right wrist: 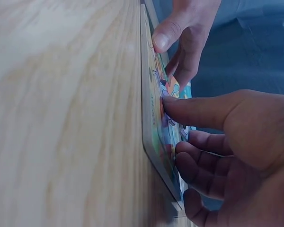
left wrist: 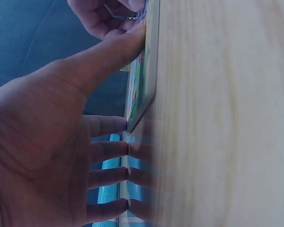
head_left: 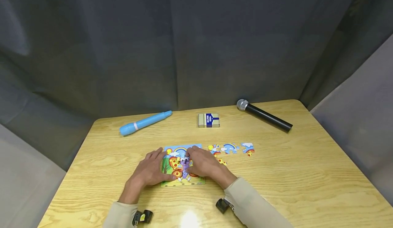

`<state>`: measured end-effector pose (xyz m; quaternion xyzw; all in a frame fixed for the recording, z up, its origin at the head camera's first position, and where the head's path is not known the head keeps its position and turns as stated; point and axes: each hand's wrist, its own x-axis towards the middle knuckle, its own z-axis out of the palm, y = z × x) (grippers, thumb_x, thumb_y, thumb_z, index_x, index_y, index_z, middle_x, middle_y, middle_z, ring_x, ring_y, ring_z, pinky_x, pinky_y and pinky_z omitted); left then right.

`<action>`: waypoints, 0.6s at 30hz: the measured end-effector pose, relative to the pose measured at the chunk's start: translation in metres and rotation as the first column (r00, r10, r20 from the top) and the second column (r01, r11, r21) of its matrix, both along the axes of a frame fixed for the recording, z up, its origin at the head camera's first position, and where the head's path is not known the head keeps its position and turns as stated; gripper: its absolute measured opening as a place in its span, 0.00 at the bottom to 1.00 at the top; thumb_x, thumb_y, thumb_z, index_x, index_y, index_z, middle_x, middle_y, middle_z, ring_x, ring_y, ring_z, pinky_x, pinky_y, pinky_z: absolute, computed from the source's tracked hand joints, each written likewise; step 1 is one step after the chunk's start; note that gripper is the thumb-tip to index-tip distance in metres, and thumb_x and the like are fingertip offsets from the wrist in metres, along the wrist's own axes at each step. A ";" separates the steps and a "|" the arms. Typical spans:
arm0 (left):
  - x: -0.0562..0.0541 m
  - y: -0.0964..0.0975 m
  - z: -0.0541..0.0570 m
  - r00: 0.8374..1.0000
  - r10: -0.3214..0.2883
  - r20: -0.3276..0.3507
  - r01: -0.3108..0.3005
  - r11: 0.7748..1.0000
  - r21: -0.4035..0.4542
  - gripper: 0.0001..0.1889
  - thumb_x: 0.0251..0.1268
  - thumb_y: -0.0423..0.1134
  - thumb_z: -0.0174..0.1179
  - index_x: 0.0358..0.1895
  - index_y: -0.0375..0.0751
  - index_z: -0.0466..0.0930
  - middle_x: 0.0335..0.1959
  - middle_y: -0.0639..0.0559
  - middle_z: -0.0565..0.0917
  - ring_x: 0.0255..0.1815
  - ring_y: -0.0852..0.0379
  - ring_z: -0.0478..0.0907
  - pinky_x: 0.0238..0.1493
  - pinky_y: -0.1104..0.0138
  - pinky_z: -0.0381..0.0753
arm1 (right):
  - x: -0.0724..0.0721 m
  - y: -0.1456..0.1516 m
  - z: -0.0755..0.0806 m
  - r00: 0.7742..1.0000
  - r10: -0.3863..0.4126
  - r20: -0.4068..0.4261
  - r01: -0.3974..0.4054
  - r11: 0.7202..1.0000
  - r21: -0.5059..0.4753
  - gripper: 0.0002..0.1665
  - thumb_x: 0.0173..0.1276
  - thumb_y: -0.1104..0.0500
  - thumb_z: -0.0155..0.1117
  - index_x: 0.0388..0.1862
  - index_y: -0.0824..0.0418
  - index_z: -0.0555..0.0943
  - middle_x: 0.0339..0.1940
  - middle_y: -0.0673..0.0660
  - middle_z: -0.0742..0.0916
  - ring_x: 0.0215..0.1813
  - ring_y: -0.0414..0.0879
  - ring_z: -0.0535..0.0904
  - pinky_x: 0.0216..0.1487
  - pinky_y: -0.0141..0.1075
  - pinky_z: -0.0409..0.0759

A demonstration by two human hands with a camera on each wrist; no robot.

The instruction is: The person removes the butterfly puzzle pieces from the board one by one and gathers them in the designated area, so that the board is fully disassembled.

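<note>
Slightly left of the middle of the desk (head_left: 307, 187), I see the puzzle (head_left: 167, 184) flat, its face partly covered. The left hand (head_left: 149, 170) spreads its fingers by its left edge, thumb on top; the right hand (head_left: 203, 162) bends its fingertips onto the picture, and I cannot tell whether they pinch anything. Loose pieces (head_left: 229, 148) lie beside its right edge. Near the desk's far edge sits a box (head_left: 208, 120), contents hidden from me.
</note>
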<state>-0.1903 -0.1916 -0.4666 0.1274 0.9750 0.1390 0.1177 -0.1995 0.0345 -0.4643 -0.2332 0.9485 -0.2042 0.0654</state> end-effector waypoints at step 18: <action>0.001 0.000 -0.001 1.000 0.006 0.009 -0.006 1.000 0.000 0.56 0.43 0.72 0.66 0.74 0.45 0.60 0.78 0.45 0.57 0.76 0.41 0.54 0.66 0.38 0.62 | 0.002 0.000 -0.006 0.999 0.034 -0.021 -0.037 0.982 -0.185 0.23 0.58 0.59 0.72 0.53 0.56 0.76 0.30 0.43 0.85 0.35 0.36 0.78 0.39 0.31 0.77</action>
